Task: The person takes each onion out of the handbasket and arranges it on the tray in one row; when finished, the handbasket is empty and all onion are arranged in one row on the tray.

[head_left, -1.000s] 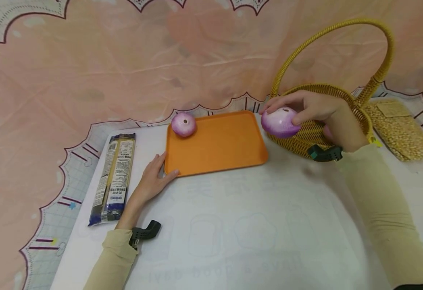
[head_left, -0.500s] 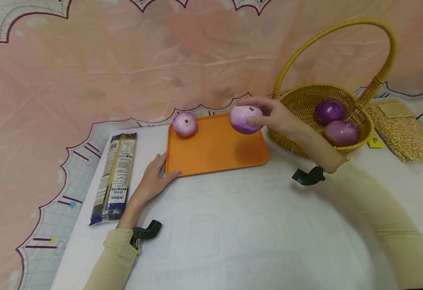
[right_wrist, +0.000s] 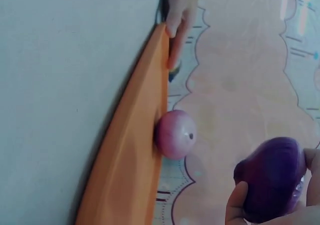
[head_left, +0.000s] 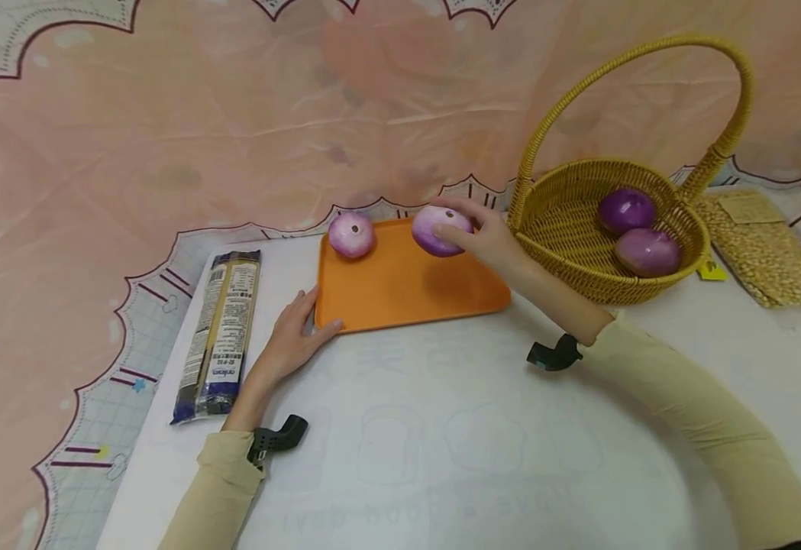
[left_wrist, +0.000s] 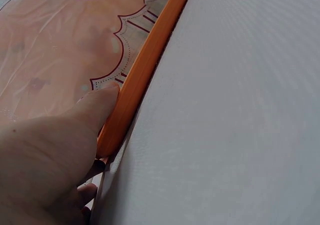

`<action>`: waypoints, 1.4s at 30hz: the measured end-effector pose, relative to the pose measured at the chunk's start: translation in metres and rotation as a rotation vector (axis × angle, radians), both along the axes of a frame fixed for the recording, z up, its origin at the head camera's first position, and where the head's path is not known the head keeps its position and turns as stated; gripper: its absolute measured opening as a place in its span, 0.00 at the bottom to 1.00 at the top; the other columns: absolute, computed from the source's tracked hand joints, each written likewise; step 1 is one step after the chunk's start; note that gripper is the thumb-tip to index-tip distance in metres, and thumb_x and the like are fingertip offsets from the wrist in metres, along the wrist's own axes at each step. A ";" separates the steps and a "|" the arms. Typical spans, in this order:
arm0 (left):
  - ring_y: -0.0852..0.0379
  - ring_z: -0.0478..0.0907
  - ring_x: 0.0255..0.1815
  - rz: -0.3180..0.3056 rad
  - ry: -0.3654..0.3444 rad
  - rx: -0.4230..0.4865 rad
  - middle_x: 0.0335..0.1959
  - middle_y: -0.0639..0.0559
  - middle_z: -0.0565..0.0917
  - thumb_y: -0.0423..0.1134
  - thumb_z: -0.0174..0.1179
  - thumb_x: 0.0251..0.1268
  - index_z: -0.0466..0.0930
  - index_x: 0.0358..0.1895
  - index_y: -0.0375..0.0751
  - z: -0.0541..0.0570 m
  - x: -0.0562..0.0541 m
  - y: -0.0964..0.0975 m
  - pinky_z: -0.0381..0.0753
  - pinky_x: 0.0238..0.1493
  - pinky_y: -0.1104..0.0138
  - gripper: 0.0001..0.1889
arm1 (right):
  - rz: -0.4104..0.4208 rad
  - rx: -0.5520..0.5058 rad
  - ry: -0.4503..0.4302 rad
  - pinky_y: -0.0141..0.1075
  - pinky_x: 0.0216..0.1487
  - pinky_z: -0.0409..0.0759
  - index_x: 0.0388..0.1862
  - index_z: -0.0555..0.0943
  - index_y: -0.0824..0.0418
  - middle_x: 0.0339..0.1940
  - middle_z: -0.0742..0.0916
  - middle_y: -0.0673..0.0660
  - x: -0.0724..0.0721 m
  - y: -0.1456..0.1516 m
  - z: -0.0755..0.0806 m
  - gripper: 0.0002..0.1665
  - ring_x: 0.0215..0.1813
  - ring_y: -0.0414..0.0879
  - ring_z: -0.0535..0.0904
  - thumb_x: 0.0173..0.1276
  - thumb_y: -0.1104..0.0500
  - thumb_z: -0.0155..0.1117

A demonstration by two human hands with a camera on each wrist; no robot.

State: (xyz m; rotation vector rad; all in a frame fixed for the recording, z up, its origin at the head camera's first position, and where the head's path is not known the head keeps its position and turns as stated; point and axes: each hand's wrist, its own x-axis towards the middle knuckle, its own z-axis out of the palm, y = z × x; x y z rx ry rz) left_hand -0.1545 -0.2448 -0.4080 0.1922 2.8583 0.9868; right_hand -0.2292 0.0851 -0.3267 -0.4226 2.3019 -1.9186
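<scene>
A purple onion (head_left: 434, 231) is held by my right hand (head_left: 486, 233) above the right half of an orange tray (head_left: 400, 286). The right wrist view shows fingers and thumb round this onion (right_wrist: 272, 180). Another onion (head_left: 352, 234) rests at the tray's far left corner. My left hand (head_left: 295, 340) touches the tray's near left corner, fingers spread along the left side and thumb at the front edge. In the left wrist view that thumb lies against the tray's rim (left_wrist: 145, 65); the other fingers are partly hidden.
A wicker basket (head_left: 565, 263) with a tall handle stands to the right, holding two onions (head_left: 647, 252). Beyond it lies a bag of yellow kernels (head_left: 764, 248). A long printed packet (head_left: 218, 336) lies left of the tray, on the white table (head_left: 441, 428).
My right hand has carried the onion leftward from the front of the basket to over the tray. The two onions in the basket have come into view. My left hand has stayed at the tray.
</scene>
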 end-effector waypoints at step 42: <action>0.39 0.40 0.81 0.009 -0.016 -0.004 0.79 0.38 0.51 0.55 0.57 0.67 0.45 0.78 0.40 0.001 0.000 0.000 0.41 0.77 0.41 0.45 | -0.136 0.204 0.061 0.40 0.70 0.68 0.61 0.79 0.63 0.64 0.79 0.60 -0.081 -0.092 -0.051 0.29 0.67 0.53 0.71 0.60 0.58 0.71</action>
